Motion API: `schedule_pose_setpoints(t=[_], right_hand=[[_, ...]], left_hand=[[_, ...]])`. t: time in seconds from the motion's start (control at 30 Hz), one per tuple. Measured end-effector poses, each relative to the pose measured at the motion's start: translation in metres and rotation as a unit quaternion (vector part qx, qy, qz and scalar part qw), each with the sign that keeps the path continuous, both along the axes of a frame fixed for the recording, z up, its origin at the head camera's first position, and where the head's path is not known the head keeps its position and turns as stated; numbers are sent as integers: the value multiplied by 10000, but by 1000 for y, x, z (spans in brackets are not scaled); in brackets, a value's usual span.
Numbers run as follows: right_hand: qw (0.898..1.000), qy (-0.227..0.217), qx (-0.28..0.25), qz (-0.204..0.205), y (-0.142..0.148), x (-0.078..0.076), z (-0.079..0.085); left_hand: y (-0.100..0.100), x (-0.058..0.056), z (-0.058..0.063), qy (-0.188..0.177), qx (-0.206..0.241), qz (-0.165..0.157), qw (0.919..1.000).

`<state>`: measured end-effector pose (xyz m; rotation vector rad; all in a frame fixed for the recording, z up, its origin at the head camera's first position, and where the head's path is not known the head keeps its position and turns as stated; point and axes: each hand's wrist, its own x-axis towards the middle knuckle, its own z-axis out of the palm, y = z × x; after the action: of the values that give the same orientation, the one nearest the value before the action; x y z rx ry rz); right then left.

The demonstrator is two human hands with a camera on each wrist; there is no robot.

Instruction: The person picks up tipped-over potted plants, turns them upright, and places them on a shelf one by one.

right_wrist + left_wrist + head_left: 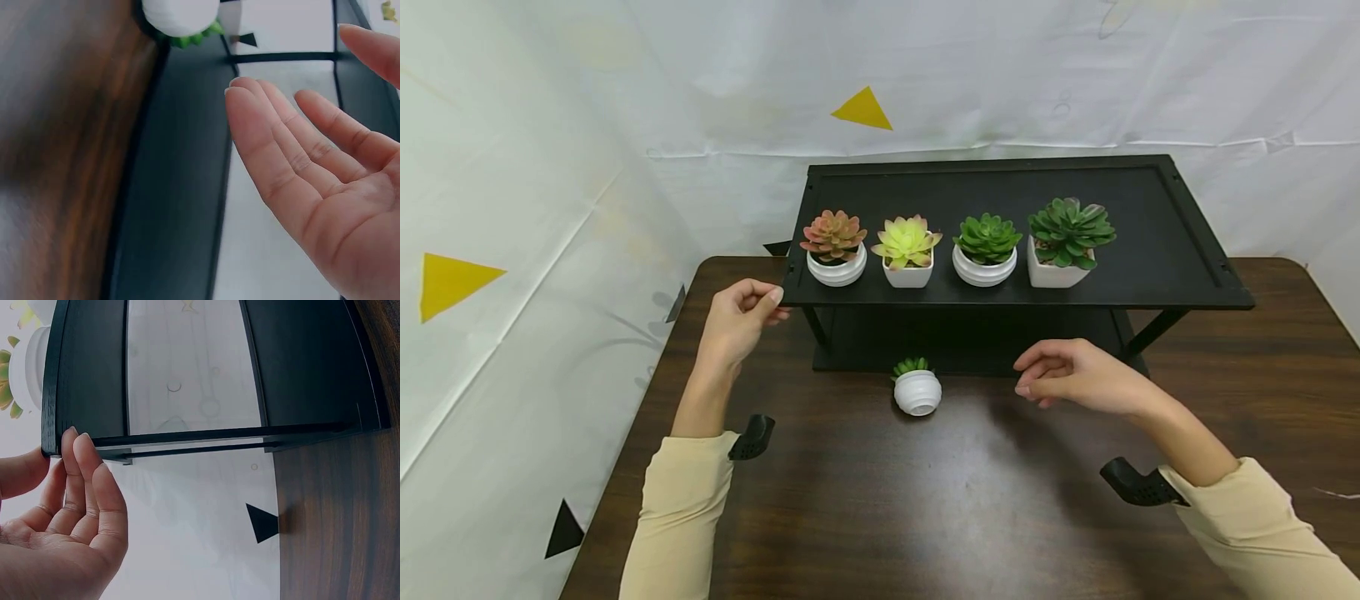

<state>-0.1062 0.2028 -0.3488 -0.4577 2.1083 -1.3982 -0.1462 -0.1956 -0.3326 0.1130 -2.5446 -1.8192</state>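
A black two-tier shelf (1120, 225) stands on the table. My left hand (741, 321) pinches the front left corner of its top board, thumb (22, 475) above and fingertips beneath. In front of the lower board, a small white pot (917, 393) with a green succulent (912, 365) lies tipped over, its base facing me and the plant toward the shelf. To the right of that pot, my right hand (1078, 375) hovers with nothing in it; in the right wrist view its fingers (262, 144) are extended and the thumb stands apart.
Along the top board's front stand a reddish succulent (835, 235), a yellow-green one (907, 242), a bright green one (988, 239) and a darker green one (1071, 232), all in white pots. Brown wood table (910, 517) extends toward me. White sheeting (1015, 75) hangs behind and at left.
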Motion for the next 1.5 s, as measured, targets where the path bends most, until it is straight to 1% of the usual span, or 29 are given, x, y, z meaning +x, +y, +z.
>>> schedule_pose_setpoints(t=[0.17,0.4,0.77,1.03,1.27,1.5], right_hand=[[9998,-180,-9,60,-12,-2,-16],[9997,-214,20,108,-27,-4,-32],[9983,-486,236,-234,-49,-9,-54],[9974,-609,266,-295,-62,-18,-62],[9958,-760,328,-389,-73,-22,-63],[9940,-854,449,-511,-83,-25,-67]], left_hand=[[0,0,-1,43,17,4,10000],[0,0,0,1,-72,23,10000],[0,0,0,70,-44,5,10000],[0,0,-1,67,-70,8,10000],[0,0,-1,80,-54,2,10000],[0,0,-1,75,-28,4,10000]])
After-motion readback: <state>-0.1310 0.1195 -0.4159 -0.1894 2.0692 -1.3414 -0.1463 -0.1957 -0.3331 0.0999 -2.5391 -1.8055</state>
